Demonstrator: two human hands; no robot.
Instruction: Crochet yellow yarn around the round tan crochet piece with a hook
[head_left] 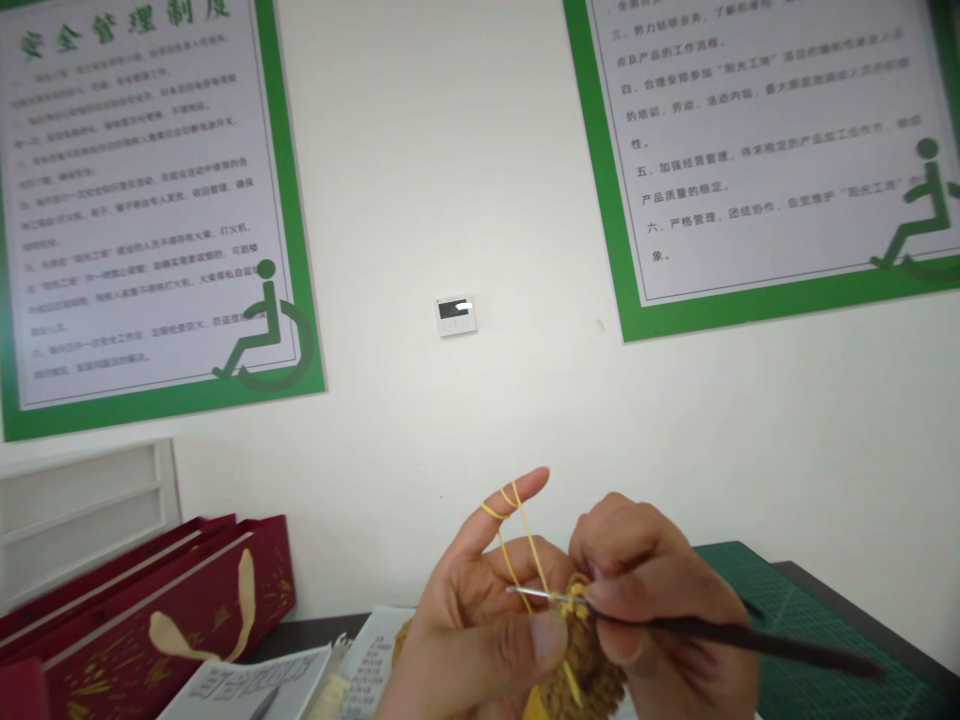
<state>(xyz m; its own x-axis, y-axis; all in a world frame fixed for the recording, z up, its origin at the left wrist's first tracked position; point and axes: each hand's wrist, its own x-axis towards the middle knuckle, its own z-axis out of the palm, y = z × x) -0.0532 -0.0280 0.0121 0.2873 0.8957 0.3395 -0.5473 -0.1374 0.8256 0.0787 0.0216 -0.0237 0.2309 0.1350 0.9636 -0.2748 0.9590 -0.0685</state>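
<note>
My left hand (pixel 487 620) pinches a brown and yellow crochet piece (pixel 581 655) between thumb and fingers. Its index finger points up, with yellow yarn (pixel 525 525) looped around it and running down to the work. In my right hand (pixel 660 600) is a crochet hook (pixel 697 630) with a dark handle and a thin metal shaft. The hook's metal tip passes through yellow loops at the top of the piece and reaches left past the yarn strands. Both hands meet at the piece, and its lower part runs out of the frame.
Dark red gift bags (pixel 225 590) with cream handles lie at the lower left. Printed papers (pixel 375 655) rest on the dark table in front of me. A green cutting mat (pixel 802 620) is at the right. The white wall carries green-framed posters (pixel 315 330) and a small thermostat-like panel (pixel 456 316).
</note>
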